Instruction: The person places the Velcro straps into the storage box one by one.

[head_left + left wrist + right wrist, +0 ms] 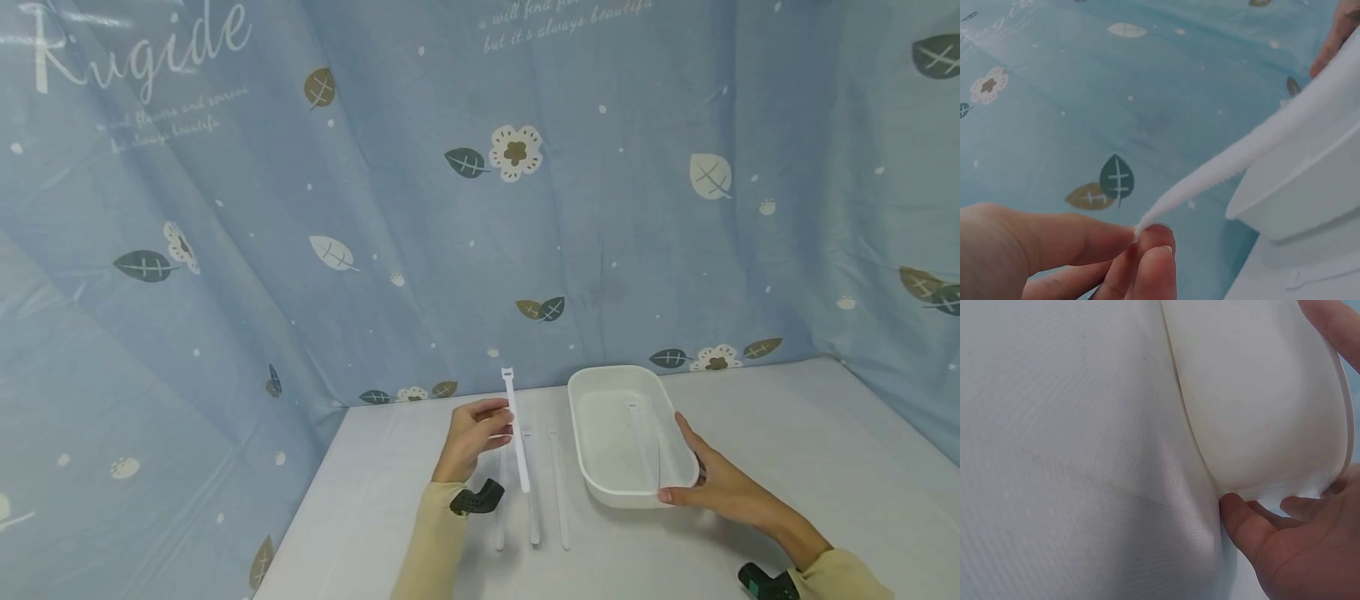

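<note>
White rectangular plastic tub (602, 435), gripped at four o'clock by the right hand (720, 485), contains a slim white strap (640, 435); at nine, the left hand (470, 435) pinches another strap (518, 437).

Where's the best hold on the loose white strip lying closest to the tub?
Probably pinch the white strip by its near end, across its long edges, coming from above. It lies flat and narrow, and that end reaches past the near edge of the tub, leaving finger room.
</note>
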The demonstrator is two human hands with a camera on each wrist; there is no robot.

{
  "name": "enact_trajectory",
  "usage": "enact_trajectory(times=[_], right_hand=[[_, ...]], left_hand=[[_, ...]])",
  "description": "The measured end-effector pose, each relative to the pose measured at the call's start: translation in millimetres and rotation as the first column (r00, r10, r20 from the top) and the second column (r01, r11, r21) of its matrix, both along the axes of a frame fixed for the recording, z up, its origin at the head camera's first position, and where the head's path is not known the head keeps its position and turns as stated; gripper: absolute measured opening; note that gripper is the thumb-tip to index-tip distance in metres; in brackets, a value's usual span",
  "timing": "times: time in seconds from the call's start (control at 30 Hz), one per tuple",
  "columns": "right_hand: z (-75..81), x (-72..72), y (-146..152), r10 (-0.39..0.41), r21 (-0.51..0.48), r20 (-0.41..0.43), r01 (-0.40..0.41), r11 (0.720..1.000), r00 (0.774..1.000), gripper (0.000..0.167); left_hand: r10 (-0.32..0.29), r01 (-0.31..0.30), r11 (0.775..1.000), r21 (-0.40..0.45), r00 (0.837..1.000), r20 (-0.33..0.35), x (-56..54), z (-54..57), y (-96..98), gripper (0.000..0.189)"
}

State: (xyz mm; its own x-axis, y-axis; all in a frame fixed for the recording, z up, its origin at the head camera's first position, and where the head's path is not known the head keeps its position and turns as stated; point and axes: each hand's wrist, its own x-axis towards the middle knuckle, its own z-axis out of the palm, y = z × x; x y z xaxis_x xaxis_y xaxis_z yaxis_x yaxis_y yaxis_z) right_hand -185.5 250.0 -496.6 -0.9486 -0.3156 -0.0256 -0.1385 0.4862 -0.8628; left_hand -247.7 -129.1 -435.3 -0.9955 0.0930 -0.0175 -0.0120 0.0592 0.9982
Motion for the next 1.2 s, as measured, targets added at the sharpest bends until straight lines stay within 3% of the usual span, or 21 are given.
enact_trajectory(times=[1.2], right_hand=[[-1.6, -1.6, 0, -0.001, -0.03, -0.038, 0.0, 1.0, 0.999, 0.123]], left_hand=[[-0.091, 0.09, 0.992, 0.086, 0.996, 0.005, -7.6, 18.6, 53.3, 0.035]])
